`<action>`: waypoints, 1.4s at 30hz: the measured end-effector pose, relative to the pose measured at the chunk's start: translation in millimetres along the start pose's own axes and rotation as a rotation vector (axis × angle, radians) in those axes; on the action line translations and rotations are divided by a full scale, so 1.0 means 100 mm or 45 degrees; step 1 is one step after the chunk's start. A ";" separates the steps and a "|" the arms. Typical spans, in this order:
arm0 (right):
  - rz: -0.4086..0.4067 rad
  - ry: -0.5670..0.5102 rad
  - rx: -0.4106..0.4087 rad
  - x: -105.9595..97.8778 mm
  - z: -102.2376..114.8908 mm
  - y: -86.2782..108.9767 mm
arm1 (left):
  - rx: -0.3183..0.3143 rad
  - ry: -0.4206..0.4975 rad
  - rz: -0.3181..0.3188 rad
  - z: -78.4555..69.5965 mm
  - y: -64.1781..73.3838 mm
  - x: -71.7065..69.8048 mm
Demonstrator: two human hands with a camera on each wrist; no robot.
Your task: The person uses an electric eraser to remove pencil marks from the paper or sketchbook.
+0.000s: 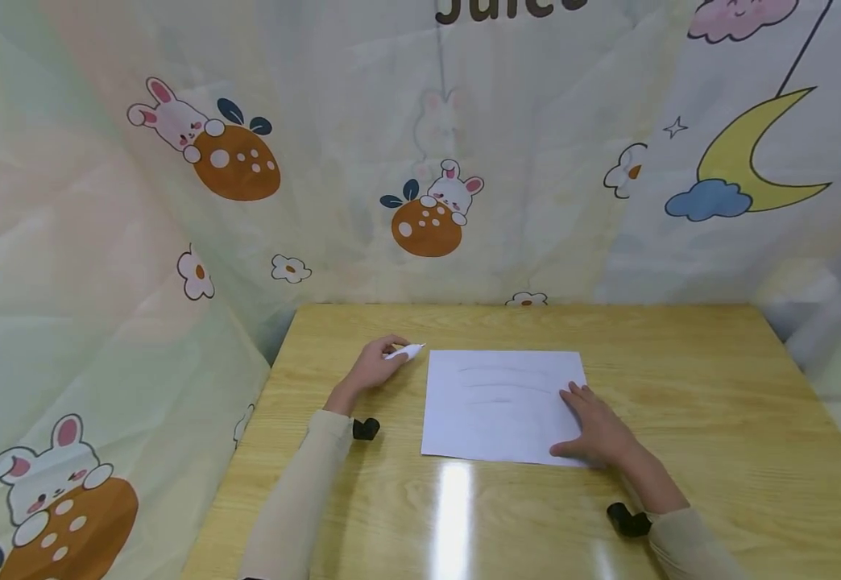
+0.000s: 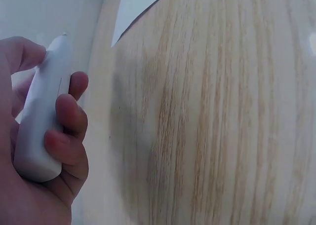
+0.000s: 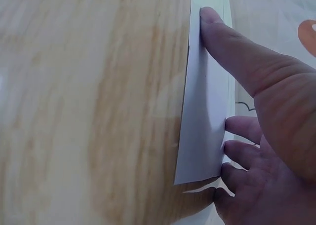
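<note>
- The right hand (image 1: 600, 431), fingers spread, is rested on the right edge of the paper (image 1: 496, 423).
- The paper is laid lengthwise left to right on the counter (image 1: 536, 515), between both hands.
- A white tube (image 1: 409, 352) is gripped by the left hand (image 1: 373, 365), tip near the paper's far left corner.

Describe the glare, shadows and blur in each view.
Head: a bright glare streak on the table just below the paper; left wrist: a soft shadow on the table beside the left hand; right wrist: the table's grain looks blurred.
</note>
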State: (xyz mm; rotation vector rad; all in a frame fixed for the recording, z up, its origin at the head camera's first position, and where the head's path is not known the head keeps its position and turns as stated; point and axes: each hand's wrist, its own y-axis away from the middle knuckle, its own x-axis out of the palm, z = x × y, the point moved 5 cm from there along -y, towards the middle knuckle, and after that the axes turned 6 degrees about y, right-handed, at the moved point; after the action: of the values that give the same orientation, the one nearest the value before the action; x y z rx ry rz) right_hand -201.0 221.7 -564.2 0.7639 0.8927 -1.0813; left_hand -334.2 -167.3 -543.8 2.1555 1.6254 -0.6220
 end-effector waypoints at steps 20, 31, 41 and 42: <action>0.016 0.011 0.007 0.00 -0.09 -0.04 | 0.089 -0.280 0.125 -0.23 -0.04 0.34; 0.024 -0.010 0.000 0.02 -0.10 -0.06 | 0.180 -0.651 0.180 -0.45 -0.09 0.51; 0.019 -0.016 0.003 0.05 -0.07 -0.03 | 0.200 -0.741 0.180 -0.43 -0.01 0.60; 0.020 -0.022 0.001 0.06 -0.07 -0.01 | 0.200 -0.742 0.178 -0.42 0.01 0.61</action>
State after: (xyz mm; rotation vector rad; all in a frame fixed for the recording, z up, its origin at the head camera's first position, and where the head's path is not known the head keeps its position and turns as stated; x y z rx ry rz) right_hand -202.5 225.0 -572.4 0.7602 0.8705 -1.0733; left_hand -314.0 -96.4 -541.9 1.9114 1.1343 -1.2264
